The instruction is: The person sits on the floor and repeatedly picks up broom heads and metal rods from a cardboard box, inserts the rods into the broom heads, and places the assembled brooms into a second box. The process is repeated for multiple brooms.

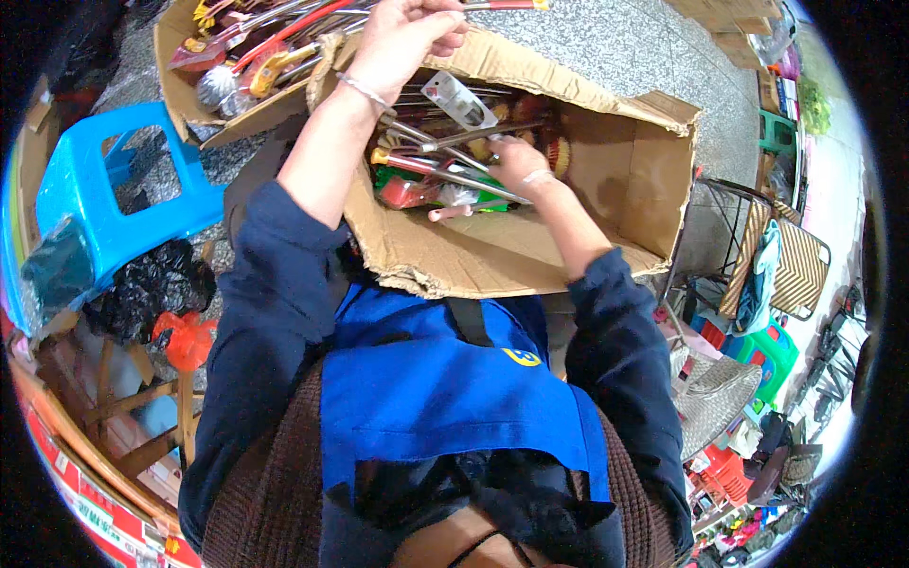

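My left hand (417, 33) is raised over the far rim of an open cardboard box (653, 180), fingers closed around a thin rod with a red and yellow end (511, 5) sticking out to the right. Inside the box, my right hand (521, 166) reaches among metal rods (473, 175) with its fingers curled; what they grip is partly hidden. Around it lie a grey-white packaged piece (461, 101), a rod with a red and yellow handle (407, 161), a red plastic-wrapped piece (405, 194) and a round yellowish bristled head (561, 156).
A second cardboard box (170, 80) at the far left holds more rods and a silvery round scrubber (220, 87). Left of me are a blue plastic stool (76, 180) and a black plastic bag (166, 284). A folding chair (791, 270) and a green stool (781, 355) stand at right.
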### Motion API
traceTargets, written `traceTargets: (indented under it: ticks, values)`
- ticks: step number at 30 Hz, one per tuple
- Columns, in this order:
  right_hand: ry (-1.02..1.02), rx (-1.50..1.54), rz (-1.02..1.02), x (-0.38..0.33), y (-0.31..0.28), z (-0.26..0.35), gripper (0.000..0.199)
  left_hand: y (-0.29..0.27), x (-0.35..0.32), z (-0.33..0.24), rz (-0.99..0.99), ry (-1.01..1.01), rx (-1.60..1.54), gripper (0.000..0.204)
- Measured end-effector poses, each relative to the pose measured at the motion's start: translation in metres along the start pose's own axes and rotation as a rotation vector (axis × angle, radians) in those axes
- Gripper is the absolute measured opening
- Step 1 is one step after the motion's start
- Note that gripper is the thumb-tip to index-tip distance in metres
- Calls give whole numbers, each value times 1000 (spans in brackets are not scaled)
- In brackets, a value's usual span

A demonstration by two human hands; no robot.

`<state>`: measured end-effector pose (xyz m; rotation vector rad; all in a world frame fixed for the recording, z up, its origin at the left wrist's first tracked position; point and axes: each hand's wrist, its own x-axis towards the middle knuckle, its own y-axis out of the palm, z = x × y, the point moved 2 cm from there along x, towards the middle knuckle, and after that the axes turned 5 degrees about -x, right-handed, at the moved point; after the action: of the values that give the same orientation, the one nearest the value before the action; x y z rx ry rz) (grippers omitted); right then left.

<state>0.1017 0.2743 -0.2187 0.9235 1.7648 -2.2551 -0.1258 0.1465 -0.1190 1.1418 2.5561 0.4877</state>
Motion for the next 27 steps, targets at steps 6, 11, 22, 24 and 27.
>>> traceTargets:
  ticks: [6, 11, 22, 24, 27]
  values:
    - [-71, -188, 85, 63, 29, 51, 39, -4, -1, 7, 15, 4, 119, 19]
    - [-67, -310, 142, 66, 67, 43, 32, -5, -4, 10, 18, -5, 157, 20]
    - [-353, -123, 308, 28, 20, 77, 30, -3, -4, 11, 26, 10, 189, 21]
    - [-253, -139, 288, 37, 17, 97, 26, -2, -4, 10, 16, 1, 196, 22]
    - [-107, -152, 255, 55, 20, 90, 23, -2, -4, 10, 9, -10, 195, 22]
